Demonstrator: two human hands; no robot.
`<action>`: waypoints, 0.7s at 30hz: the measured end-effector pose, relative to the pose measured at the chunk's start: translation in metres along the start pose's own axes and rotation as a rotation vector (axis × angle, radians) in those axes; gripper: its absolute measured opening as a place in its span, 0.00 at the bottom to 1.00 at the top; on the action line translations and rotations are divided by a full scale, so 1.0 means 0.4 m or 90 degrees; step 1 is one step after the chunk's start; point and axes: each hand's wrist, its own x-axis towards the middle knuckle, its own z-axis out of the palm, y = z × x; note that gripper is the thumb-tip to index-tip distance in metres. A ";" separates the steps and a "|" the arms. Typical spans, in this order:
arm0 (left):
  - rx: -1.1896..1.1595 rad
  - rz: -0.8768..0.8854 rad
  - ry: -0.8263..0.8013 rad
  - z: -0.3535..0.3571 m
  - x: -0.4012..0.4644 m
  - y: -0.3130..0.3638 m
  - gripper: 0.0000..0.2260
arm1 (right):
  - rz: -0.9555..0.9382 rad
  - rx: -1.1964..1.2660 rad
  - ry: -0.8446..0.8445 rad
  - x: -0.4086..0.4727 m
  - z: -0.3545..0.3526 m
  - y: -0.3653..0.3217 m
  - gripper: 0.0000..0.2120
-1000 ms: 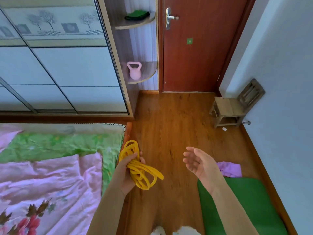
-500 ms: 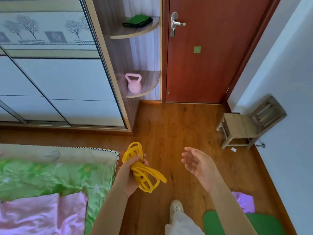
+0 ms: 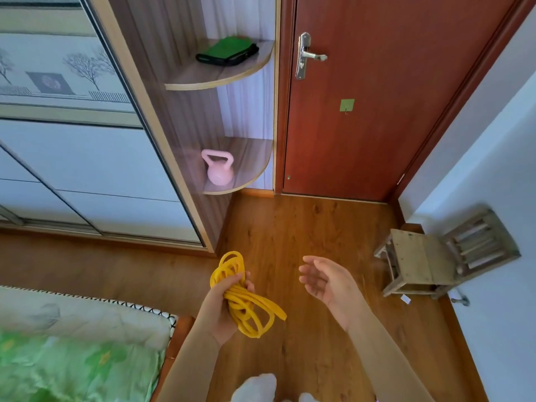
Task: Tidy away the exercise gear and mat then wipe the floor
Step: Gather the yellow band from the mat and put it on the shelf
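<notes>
Yellow resistance band [image 3: 246, 297], bundled in loops, gripped in left hand [image 3: 223, 309] above wooden floor [image 3: 304, 233]; loops spill above and below fist. Right hand [image 3: 327, 281] held just beside, apart from band, palm up, fingers relaxed, nothing held. Pink kettlebell [image 3: 218, 168] seen on lower corner shelf [image 3: 255, 166], green pouch [image 3: 227, 50] on upper shelf. Small wooden chair [image 3: 429, 259] stood by right wall. Bed with green quilt [image 3: 72, 364] at lower left. No writing readable.
</notes>
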 end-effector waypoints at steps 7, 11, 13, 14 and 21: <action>0.017 0.002 0.015 0.097 0.161 0.129 0.08 | 0.003 0.007 0.001 0.193 0.046 -0.084 0.10; 0.037 0.006 0.015 0.157 0.275 0.229 0.09 | -0.002 0.022 0.003 0.321 0.085 -0.148 0.10; 0.050 0.001 0.011 0.187 0.330 0.283 0.09 | -0.002 0.034 0.005 0.383 0.107 -0.186 0.10; 0.057 -0.001 0.009 0.200 0.356 0.308 0.09 | -0.003 0.038 0.006 0.412 0.118 -0.204 0.10; 0.077 -0.022 0.018 0.267 0.515 0.441 0.11 | -0.009 0.064 0.012 0.583 0.180 -0.293 0.10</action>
